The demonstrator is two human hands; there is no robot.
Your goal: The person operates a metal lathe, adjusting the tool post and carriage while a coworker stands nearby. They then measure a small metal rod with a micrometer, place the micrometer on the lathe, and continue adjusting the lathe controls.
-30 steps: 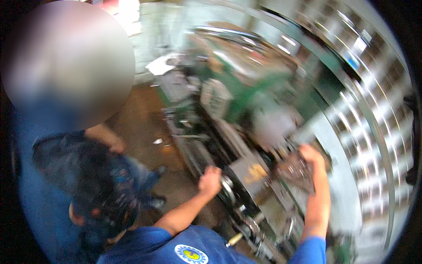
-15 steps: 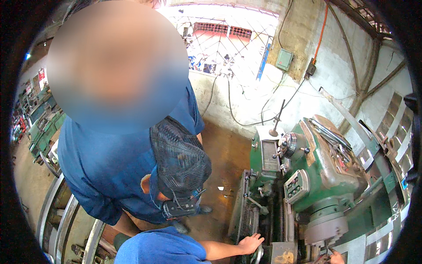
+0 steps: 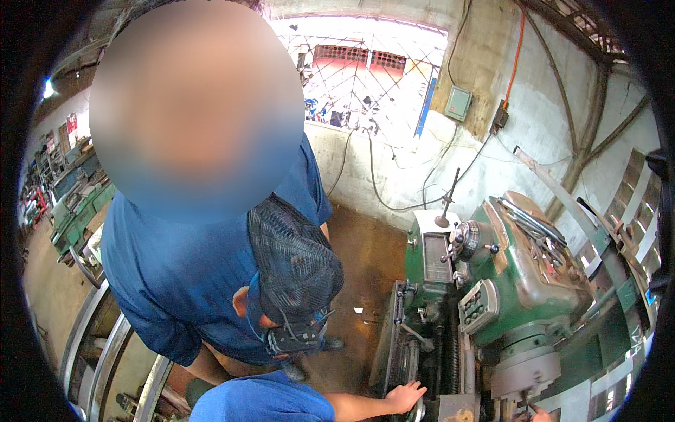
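Note:
At the lower edge a blue short sleeve leads to my left forearm. My left hand (image 3: 405, 397) is closed over a curved metal handwheel (image 3: 418, 411) on the green lathe (image 3: 460, 309). Only a small part of my right hand (image 3: 541, 416) shows at the bottom edge. It is close to the grey lathe chuck (image 3: 526, 373), by a dark part in the jaws. Whether those fingers hold anything is hidden.
At the left stands a person in a dark blue shirt (image 3: 169, 260); a black mesh cap (image 3: 295, 260) with a small device is before that chest. Metal tools (image 3: 534, 221) lie on the headstock. Curved metal rails (image 3: 98, 373) are at lower left.
The view has shifted slightly, so the lathe and the person appear a little lower and farther right. My left hand stays on the handwheel; less of my right hand shows.

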